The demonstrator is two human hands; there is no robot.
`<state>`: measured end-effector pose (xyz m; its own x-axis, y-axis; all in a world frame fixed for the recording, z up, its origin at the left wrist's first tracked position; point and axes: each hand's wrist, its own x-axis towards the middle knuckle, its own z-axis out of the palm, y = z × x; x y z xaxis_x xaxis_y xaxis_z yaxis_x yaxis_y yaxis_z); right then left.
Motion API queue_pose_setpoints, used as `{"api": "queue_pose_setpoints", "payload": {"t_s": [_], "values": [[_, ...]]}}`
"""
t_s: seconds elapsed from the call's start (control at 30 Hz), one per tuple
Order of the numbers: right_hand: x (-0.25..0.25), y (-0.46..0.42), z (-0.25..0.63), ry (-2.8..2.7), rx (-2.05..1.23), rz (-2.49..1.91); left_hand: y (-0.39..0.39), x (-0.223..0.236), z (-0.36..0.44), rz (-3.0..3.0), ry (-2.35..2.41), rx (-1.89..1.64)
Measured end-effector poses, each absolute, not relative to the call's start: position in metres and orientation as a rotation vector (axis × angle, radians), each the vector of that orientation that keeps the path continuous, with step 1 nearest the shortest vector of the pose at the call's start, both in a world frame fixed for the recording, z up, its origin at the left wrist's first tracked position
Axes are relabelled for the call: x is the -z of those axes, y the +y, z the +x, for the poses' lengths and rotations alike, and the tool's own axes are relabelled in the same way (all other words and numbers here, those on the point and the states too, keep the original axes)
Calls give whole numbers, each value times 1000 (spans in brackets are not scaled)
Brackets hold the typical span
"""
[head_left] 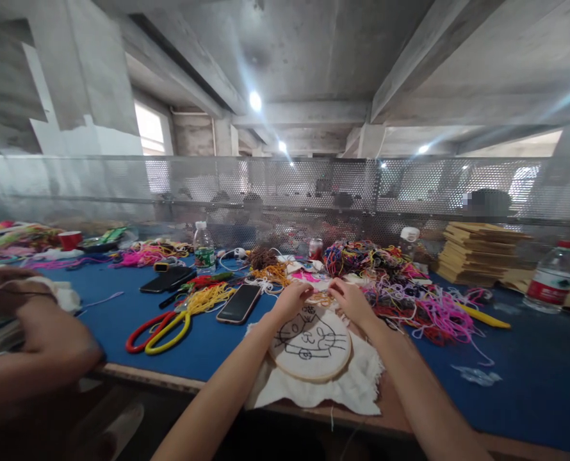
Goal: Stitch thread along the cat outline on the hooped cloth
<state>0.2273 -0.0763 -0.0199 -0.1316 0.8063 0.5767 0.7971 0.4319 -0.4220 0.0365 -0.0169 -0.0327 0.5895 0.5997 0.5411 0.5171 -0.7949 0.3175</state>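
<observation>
Both the left hand [292, 299] and the right hand [350, 301] pinch orange thread [320, 297] between closed fingers, just beyond the embroidery hoop [312, 342] on the tabletop [529, 371]; the person should keep the thread taut, untangling gently

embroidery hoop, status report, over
Left hand and right hand pinch thread at far rim of embroidery hoop. Cat outline stitched. Yarn pile close right.
</observation>
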Motion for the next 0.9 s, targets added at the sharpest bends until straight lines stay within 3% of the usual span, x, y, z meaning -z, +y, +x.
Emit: {"api": "queue_pose_setpoints", "payload": {"t_s": [0.5, 0.77, 0.9], "values": [[15, -77, 234, -1481, 45, -1405, -11, 36, 33, 2634, 1022, -995], [5, -88, 236, -1459, 385, -1600, -13, 34, 32, 2632, 910, -1110], [15, -84, 246, -1693, 83, -2032, -15, 31, 31, 2658, 948, -1102]]}}
